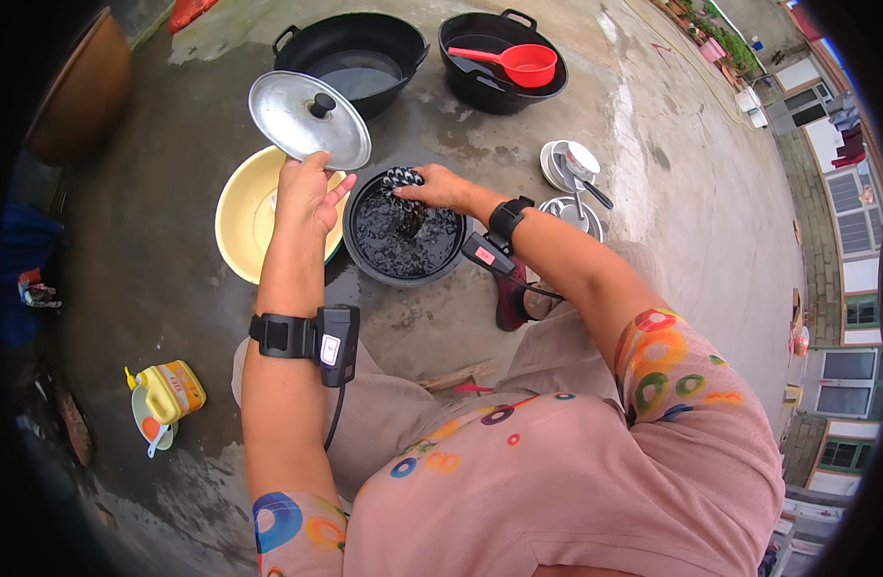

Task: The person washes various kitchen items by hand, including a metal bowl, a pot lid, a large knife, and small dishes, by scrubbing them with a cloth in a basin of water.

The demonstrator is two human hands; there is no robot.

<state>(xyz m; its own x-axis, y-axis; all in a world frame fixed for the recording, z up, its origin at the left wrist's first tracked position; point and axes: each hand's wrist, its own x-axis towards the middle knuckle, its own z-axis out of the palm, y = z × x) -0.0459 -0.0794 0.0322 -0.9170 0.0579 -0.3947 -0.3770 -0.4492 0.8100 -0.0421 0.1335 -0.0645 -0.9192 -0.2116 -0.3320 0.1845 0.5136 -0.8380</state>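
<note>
My left hand [313,191] holds a round metal pot lid [290,119] with a black knob by its near rim, raised over the far side of a yellow basin [232,216]. My right hand [441,187] grips a black-and-white patterned cloth [404,179], whose lower part hangs into a dark round pot or basin [407,277] of bubbly water. This dark vessel stands just right of the yellow basin. Several stacked dishes [549,162] and a bowl [582,160] lie farther right, with a black-handled utensil [593,191] resting on them.
Two large black basins [355,25] hold water beyond; a red dipper [529,65] rests in the right one. A yellow detergent jug [174,389] and a small bowl [140,411] sit on the concrete at left. A large brown vat [88,94] stands far left. A wooden piece [456,375] lies between my legs.
</note>
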